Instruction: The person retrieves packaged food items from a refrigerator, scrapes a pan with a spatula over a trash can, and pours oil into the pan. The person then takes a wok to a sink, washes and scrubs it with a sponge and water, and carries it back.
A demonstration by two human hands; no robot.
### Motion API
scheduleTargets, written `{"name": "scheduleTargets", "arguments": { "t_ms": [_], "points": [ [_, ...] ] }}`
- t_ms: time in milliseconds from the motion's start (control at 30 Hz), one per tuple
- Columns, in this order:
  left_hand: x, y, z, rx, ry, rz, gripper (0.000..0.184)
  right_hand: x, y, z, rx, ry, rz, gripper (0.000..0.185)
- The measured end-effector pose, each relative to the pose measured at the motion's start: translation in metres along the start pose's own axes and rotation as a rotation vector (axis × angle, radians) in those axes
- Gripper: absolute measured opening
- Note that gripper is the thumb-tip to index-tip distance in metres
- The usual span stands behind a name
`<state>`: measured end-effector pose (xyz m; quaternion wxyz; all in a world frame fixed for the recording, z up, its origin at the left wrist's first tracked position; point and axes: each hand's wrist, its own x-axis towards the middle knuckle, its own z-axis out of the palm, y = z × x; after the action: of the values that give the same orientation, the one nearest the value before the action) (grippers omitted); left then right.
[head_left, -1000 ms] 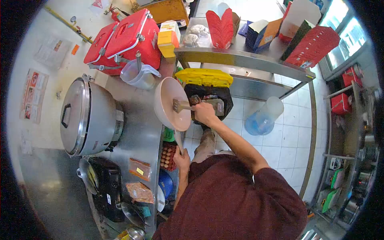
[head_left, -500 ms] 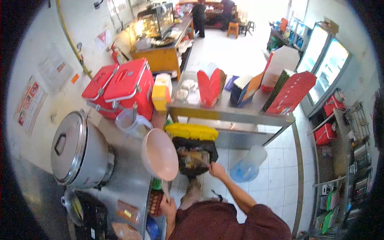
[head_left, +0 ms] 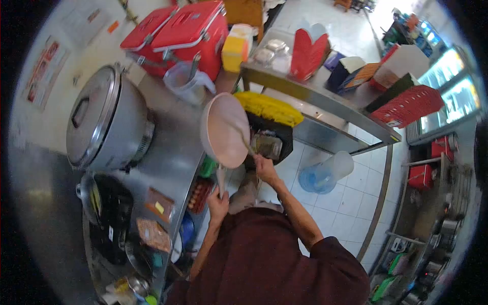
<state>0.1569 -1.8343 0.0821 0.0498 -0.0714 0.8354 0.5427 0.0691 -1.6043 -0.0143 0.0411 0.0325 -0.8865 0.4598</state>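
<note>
My left hand [head_left: 218, 204] is closed around the handle of a pale pink frying pan [head_left: 223, 140]. The pan is tilted, its open face towards me, at the edge of the steel counter beside a bin. My right hand [head_left: 265, 169] grips a slim, long-handled utensil [head_left: 246, 140] whose blurred far end reaches across the pan's inside; its exact kind is unclear. Just beyond this hand is the black-lined bin [head_left: 286, 148] with a yellow lid [head_left: 269, 108]. A clear plastic container [head_left: 268, 147] and other waste show inside it.
On the steel counter [head_left: 170, 137] stand a large lidded cooker [head_left: 109, 119], a plastic jug [head_left: 183, 84] and red cool boxes [head_left: 190, 30]. Egg trays [head_left: 198, 195] sit below its edge. A steel table [head_left: 325, 101] with folded cartons is ahead; a bluish clear plastic tub [head_left: 317, 178] stands on the floor.
My right hand has moved from over the bin to the pan, bringing the utensil across its inside. The head view has tilted down and turned. My left hand keeps holding the pan.
</note>
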Motion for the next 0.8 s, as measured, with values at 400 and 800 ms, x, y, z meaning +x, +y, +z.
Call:
{"name": "scheduleTargets", "arguments": {
  "t_ms": [400, 800],
  "points": [
    [0.007, -0.014, 0.006, -0.084, -0.014, -0.122, 0.026, 0.014, 0.041, 0.025, -0.03, -0.294, 0.403, 0.063],
    [0.02, 0.013, 0.001, 0.183, 0.047, 0.061, 0.046, 0.02, -0.007, -0.022, 0.186, -0.032, 0.292, 0.062]
  ]
}}
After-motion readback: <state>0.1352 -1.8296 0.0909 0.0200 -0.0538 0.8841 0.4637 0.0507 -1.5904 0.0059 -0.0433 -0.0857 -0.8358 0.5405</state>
